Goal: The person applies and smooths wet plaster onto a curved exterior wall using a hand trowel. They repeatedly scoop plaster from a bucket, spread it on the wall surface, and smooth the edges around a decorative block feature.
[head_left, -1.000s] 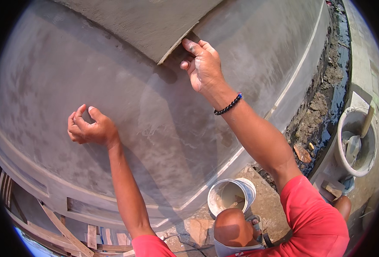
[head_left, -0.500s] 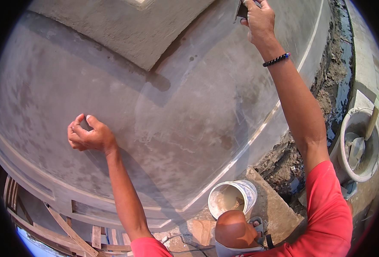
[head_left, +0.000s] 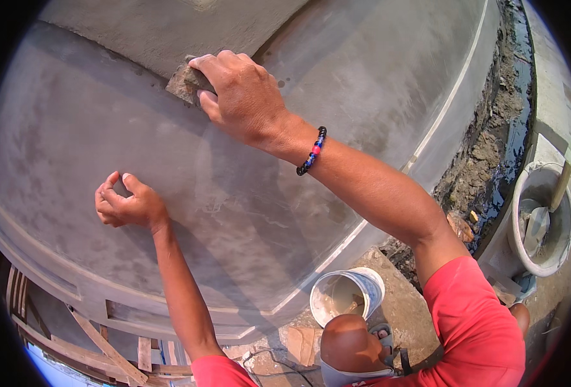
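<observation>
My right hand presses a small grey sponge-like block against the wet grey cement wall, just under the edge of a lighter plastered band at the top. A beaded bracelet sits on that wrist. My left hand rests lower left on the wall, fingers loosely curled with nothing in them.
A white bucket stands below by my knee. A round tub with a trowel in it sits at the right, past a muddy trench. Wooden scaffold boards run along the lower left.
My right hand has swept from the upper right of the wall back down and left with the block. My left hand has stayed in place on the wall.
</observation>
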